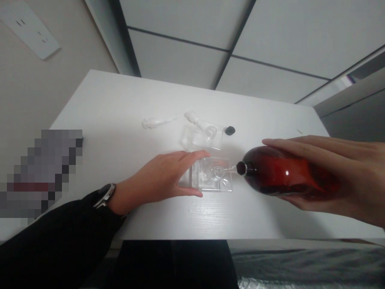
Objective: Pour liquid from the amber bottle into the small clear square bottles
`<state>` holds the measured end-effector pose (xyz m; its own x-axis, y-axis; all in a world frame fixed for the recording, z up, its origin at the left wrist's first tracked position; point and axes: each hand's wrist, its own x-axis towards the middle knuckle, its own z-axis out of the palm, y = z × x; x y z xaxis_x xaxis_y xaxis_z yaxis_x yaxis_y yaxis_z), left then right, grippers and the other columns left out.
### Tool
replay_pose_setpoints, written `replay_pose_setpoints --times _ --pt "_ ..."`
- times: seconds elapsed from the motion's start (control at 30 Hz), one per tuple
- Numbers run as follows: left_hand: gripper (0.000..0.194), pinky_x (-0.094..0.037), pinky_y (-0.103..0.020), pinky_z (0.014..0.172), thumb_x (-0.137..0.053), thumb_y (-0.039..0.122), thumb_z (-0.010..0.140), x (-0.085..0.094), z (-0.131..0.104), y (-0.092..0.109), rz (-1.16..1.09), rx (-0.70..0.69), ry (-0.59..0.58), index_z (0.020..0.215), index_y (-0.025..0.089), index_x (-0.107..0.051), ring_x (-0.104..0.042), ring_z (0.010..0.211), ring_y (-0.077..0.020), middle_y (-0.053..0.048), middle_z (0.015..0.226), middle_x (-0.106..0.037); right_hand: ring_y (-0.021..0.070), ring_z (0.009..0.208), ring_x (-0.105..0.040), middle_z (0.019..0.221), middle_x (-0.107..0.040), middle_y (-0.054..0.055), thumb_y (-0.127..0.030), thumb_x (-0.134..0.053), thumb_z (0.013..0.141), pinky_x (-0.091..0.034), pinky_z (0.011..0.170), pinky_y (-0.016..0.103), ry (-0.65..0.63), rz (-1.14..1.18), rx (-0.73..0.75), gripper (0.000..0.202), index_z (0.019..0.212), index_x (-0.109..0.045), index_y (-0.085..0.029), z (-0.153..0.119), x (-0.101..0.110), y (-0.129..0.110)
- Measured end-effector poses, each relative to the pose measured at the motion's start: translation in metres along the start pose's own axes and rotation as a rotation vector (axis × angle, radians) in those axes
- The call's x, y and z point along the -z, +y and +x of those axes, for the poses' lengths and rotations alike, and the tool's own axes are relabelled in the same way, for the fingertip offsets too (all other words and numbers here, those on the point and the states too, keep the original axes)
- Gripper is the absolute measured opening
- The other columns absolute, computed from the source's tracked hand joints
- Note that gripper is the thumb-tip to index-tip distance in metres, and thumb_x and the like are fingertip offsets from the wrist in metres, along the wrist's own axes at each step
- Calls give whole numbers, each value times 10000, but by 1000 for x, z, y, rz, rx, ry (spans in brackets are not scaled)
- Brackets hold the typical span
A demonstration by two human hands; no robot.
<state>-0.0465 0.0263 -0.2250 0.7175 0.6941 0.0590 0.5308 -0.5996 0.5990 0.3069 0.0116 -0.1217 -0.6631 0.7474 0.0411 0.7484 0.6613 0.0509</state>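
My left hand (164, 176) grips a clear square container (206, 180) between thumb and fingers. My right hand (337, 168) is wrapped round a dark red-brown bottle (279, 172), tilted so that its mouth points left. Clear liquid (231, 169) runs from the mouth into the round opening on top of the container. Just behind stands a second clear container (206, 138) with a similar round opening. A small black cap (230, 131) lies to its right. Two clear plastic pieces, one with a thin tip (155, 122) and one partly behind the second container (191, 117), lie at the back.
The white table (120, 104) has its front edge close to my body. A pixelated object (45, 172) sits at the left. White panels (180, 48) rise behind the table, and a wall socket (31, 30) is at the upper left.
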Motion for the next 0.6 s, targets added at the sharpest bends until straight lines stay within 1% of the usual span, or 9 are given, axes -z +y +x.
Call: replay_pose_setpoints --times 0.2,0.3,0.43,0.6 --pt "877 -565 -409 1062 -860 550 892 0 0 0 -5 9 -3 1602 224 -461 -719 1310 -333 -163 1474 -710 356 967 -803 1432 -730 0 -465 -528 948 -641 685 492 3 -5 19 795 1700 -268 -482 0 1 0" --pt "880 -572 -416 1053 -853 561 893 -1 0 -1 -16 4 4 1607 227 -464 -727 1294 -335 -163 1457 -720 356 958 -801 1399 -745 -9 -445 -549 926 -637 685 496 6 1 3 817 1694 -275 -499 1 3 -1" --pt "855 -580 -421 1032 -843 558 904 -2 0 -2 -12 -7 16 1602 235 -469 -733 1279 -333 -161 1459 -720 359 929 -798 1382 -752 1 -429 -565 898 -631 684 499 6 10 5 829 1682 -302 -486 3 3 -2" --pt "859 -574 -411 1031 -865 538 891 -1 1 0 2 -9 3 1588 222 -476 -729 1290 -335 -163 1474 -710 349 940 -796 1387 -749 6 -420 -541 907 -623 679 480 9 -14 8 802 1678 -322 -463 4 4 -2"
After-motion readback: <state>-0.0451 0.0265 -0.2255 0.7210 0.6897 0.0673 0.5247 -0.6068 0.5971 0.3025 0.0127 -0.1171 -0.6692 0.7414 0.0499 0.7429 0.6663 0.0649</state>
